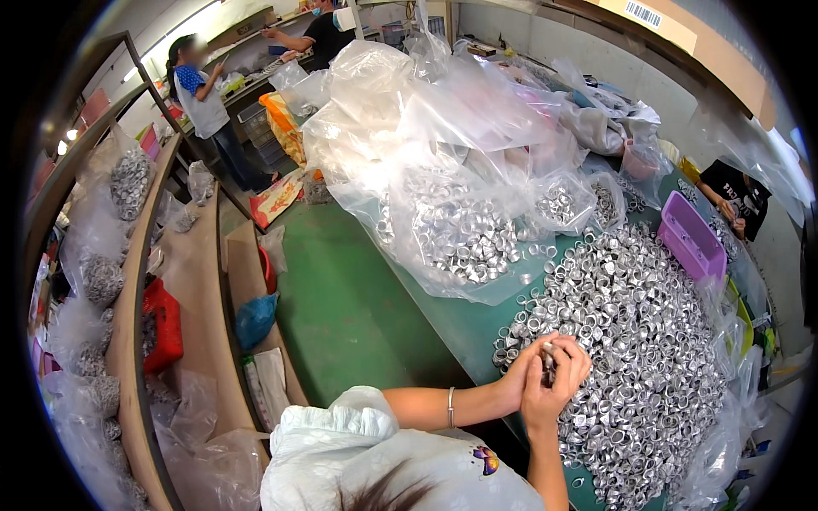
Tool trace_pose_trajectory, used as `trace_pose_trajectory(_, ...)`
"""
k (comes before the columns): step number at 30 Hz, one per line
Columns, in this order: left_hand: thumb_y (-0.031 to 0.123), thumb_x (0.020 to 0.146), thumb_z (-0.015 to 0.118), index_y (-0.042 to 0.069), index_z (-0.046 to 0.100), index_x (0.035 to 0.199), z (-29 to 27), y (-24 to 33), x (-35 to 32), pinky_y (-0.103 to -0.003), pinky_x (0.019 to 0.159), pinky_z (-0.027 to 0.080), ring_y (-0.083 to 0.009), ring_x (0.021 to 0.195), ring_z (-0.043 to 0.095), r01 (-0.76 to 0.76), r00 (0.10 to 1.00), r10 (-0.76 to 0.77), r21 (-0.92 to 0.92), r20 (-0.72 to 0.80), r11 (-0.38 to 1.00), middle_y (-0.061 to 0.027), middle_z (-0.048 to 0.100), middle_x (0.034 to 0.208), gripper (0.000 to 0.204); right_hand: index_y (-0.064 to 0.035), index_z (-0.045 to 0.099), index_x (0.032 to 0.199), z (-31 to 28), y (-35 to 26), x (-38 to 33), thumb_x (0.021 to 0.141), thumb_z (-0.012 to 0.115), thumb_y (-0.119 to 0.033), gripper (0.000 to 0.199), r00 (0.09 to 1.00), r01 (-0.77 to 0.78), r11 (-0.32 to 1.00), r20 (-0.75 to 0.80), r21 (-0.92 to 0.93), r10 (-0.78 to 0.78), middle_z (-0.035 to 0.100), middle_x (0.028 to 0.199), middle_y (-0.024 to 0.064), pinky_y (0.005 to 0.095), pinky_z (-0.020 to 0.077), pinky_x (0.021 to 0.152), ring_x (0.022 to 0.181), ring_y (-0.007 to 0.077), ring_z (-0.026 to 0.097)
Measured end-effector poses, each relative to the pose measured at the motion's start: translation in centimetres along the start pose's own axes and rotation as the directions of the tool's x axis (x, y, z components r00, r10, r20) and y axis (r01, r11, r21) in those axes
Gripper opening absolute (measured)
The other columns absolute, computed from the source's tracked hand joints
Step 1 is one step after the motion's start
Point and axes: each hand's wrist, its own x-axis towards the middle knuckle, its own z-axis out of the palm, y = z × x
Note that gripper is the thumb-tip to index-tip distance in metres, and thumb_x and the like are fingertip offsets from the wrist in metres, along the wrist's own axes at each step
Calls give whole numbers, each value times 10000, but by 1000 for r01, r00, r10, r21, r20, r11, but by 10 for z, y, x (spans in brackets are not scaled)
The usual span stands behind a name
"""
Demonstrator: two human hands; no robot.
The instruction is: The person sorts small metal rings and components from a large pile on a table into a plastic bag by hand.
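Head view: a small metal piece (550,364), partly hidden by fingers, sits between the left hand (516,375) and right hand (562,379), which are cupped together and curled closely round it; how many pieces they hold I cannot tell. Both hands are at the left edge of a broad heap of silvery rings (652,358), which spreads rightward from them, its long axis running from beside the body to beyond the fingertips. The right hand is nearer the bulk of it. Past the heap, ahead and to the right of the hands, stands a purple basket (694,241); straight ahead and a little left, clear bags (460,162) are piled up. Far beyond, a carton (724,47) bears a barcode label (642,14), and a black shirt (731,189) on the right has pale lettering.
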Motion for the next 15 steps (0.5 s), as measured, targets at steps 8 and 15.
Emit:
trace_pose_trajectory(8,284,928,454,107,551,1090,5,-3,0,-312,878,436,-152,994,529,-67,947,118,178,-300,982,-22,568,1055,260,-6,559,1055,4,16,-3,854,498,-259,329,986,-109,951,89,-289,141,510,1143,145,475,199,971,1127,301,424)
trace_pose_trajectory(15,247,880,506,103,585,1016,20,25,4,-346,847,468,-180,940,570,-15,971,26,46,-240,999,-59,605,998,213,29,413,1261,9,18,-3,861,517,-304,531,955,-145,979,237,-140,175,418,1278,196,465,195,1009,1216,347,345)
